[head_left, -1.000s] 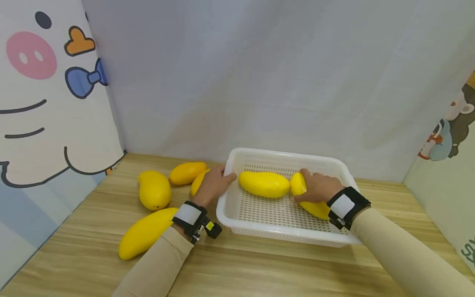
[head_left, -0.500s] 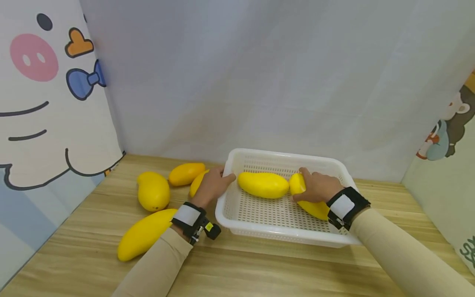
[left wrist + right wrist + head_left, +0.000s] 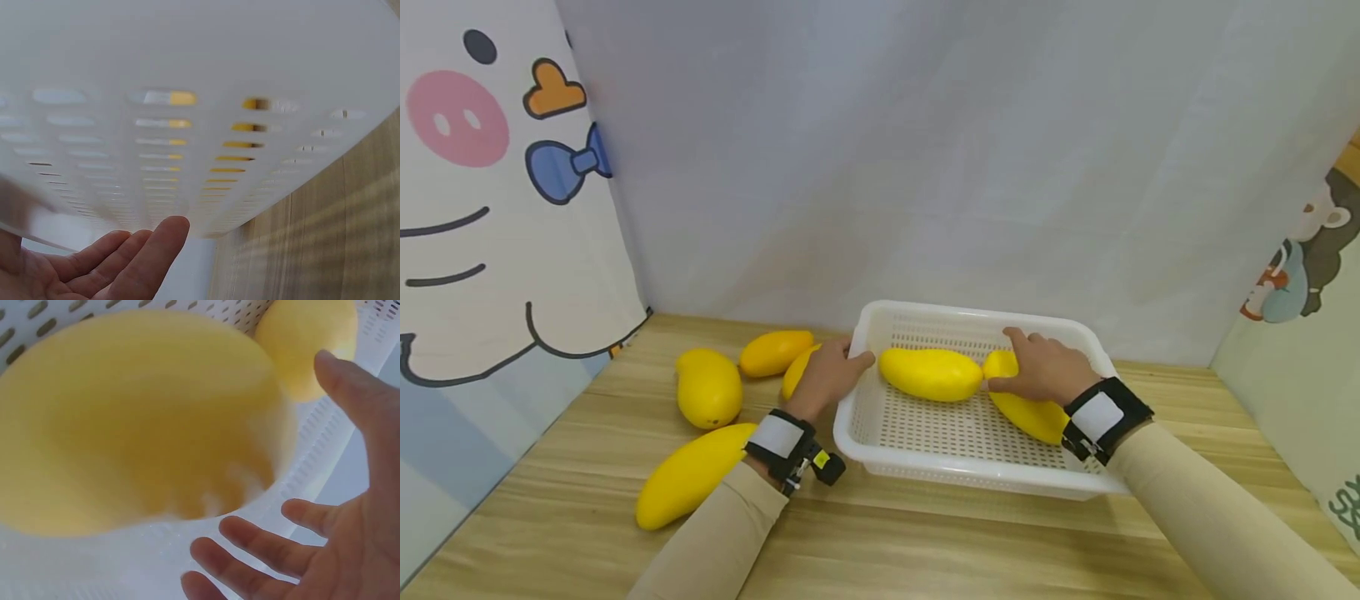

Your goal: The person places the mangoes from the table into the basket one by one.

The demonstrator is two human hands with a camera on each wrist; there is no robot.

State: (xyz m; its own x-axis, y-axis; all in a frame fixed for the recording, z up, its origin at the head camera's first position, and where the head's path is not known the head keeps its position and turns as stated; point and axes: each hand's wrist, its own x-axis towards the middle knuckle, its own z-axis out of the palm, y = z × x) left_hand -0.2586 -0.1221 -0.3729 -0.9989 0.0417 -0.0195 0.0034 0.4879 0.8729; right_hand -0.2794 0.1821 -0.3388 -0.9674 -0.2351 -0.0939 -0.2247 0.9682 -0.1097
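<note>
Lying loose at left: four yellow mangoes on wooden table. Left hand next, holding end rim of white basket, thumb inside, fingers outside. In basket, first mango stretches roughly lengthwise, between hands. Second mango lies directly below right hand, long axis slanting from far left to near right; right hand clearly nearer. Its grasp looks released: thumb and fingers spread just beside fruit, any light contact hard to tell.

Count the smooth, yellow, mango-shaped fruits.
6: two fruits inside the white perforated plastic basket, four fruits on the wood-grain table to its left. More may be hidden.
</note>
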